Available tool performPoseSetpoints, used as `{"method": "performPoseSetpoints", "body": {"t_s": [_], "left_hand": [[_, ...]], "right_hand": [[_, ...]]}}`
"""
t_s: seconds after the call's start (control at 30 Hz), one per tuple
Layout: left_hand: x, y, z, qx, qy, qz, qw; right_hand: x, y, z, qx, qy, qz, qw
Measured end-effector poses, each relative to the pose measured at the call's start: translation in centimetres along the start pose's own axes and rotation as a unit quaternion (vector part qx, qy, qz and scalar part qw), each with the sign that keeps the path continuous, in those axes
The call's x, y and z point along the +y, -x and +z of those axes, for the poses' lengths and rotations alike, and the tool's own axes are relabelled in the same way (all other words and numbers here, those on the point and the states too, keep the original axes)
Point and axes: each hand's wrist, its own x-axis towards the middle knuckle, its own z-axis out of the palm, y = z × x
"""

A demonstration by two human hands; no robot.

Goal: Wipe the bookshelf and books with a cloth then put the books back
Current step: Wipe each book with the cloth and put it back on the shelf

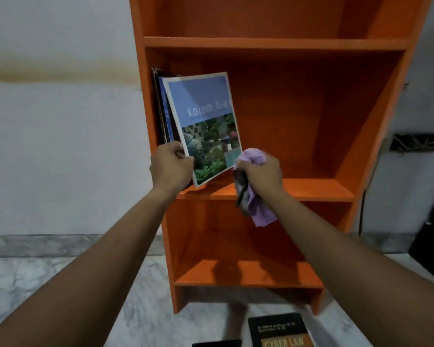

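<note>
Thin softcover book (206, 126) tilted on bookshelf (286, 189) middle shelf, against upright books (164, 108). Left hand (171, 166) pinches lower corner. Right hand (261, 171) clenched on lilac cloth (254, 156). Book likely light, floppy, glossy; support spine edge.

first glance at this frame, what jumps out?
The bright orange bookshelf fills the centre against a pale wall. On its middle shelf the left hand grips the lower corner of a blue "kolam hias" book, tilted against darker books at the left wall, while the right hand clutches a lilac cloth beside it. A black "Cyber Law" book lies on the marble floor below.
</note>
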Motion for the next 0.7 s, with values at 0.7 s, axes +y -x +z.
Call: {"method": "performPoseSetpoints", "body": {"t_s": [0.7], "left_hand": [[-2.9,10.6,3.0,0.086,-0.086,-0.066,0.990]], "right_hand": [[3.5,9.1,-1.2,0.002,-0.022,-0.060,0.998]]}}
